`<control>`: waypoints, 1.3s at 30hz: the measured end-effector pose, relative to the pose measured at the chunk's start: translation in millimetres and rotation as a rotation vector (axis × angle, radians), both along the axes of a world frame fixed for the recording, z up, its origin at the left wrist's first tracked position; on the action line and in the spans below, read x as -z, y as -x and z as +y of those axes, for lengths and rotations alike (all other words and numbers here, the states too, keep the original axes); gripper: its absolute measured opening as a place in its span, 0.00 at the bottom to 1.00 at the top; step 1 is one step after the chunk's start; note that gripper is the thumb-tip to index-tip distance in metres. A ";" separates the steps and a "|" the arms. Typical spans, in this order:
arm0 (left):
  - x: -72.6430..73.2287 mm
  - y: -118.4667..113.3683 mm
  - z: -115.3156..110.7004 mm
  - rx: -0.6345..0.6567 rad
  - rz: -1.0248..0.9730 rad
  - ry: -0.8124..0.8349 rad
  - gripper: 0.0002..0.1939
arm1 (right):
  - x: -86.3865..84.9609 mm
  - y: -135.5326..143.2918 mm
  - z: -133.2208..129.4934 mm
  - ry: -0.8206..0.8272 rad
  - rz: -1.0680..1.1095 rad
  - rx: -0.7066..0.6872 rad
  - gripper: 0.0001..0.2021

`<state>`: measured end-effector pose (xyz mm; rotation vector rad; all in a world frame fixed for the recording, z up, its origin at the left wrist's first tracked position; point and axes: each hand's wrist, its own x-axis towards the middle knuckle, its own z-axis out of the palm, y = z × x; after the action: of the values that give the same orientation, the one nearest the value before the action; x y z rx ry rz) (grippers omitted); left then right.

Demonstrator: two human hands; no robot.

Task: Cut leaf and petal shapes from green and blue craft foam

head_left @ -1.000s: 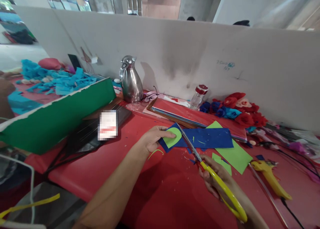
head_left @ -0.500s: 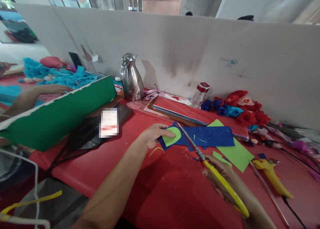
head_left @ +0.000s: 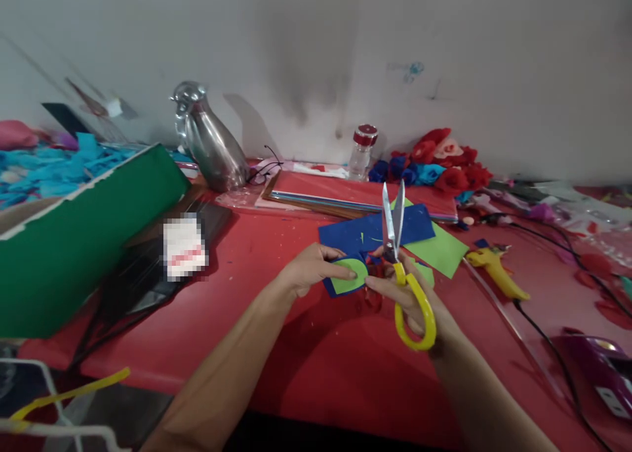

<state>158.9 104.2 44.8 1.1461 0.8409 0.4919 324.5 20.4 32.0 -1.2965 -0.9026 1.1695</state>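
Observation:
My left hand (head_left: 313,268) pinches a light green rounded piece (head_left: 348,279) lying on a slightly larger dark blue piece (head_left: 332,290), thumb on top. My right hand (head_left: 412,301) holds yellow-handled scissors (head_left: 399,254) whose parted blades point up and away. Its fingertips reach the right edge of the green piece. Just behind the hands a dark blue strip (head_left: 345,235) lies on the table, with thin green offcuts on it. A light green sheet (head_left: 439,249) is partly under the strip. A smaller green scrap (head_left: 423,274) is half hidden behind my right hand.
Behind are a stack of coloured sheets (head_left: 316,192), a steel jug (head_left: 217,143), a glass bottle (head_left: 360,152) and fabric-like flowers (head_left: 444,162). A yellow glue gun (head_left: 498,274) with a cord lies right. Left stands a green box (head_left: 89,235) by a black bag (head_left: 148,261).
The blue piece in my left hand is now apart from the strip. The scissors have swung upright and opened, and my right fingers have come to the green piece. The view has shifted.

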 end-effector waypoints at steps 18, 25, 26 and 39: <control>3.1 -19.2 -20.3 -0.174 -0.375 0.338 0.24 | 18.2 7.1 7.7 -0.101 0.205 0.386 0.24; 6.3 -50.1 -57.2 -0.328 -0.455 0.180 0.19 | 10.5 22.0 4.5 -0.192 0.163 0.472 0.22; 6.6 -51.9 -59.3 -0.374 -0.460 0.193 0.18 | 9.1 24.7 3.7 -0.204 0.157 0.467 0.22; 3.3 -22.9 -6.7 -0.895 -0.407 0.231 0.15 | 0.0 23.1 -5.7 0.043 0.010 0.072 0.25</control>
<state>181.8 97.5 41.5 0.3768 0.9886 1.2778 301.4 14.7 32.0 -1.3456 -0.8207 1.1430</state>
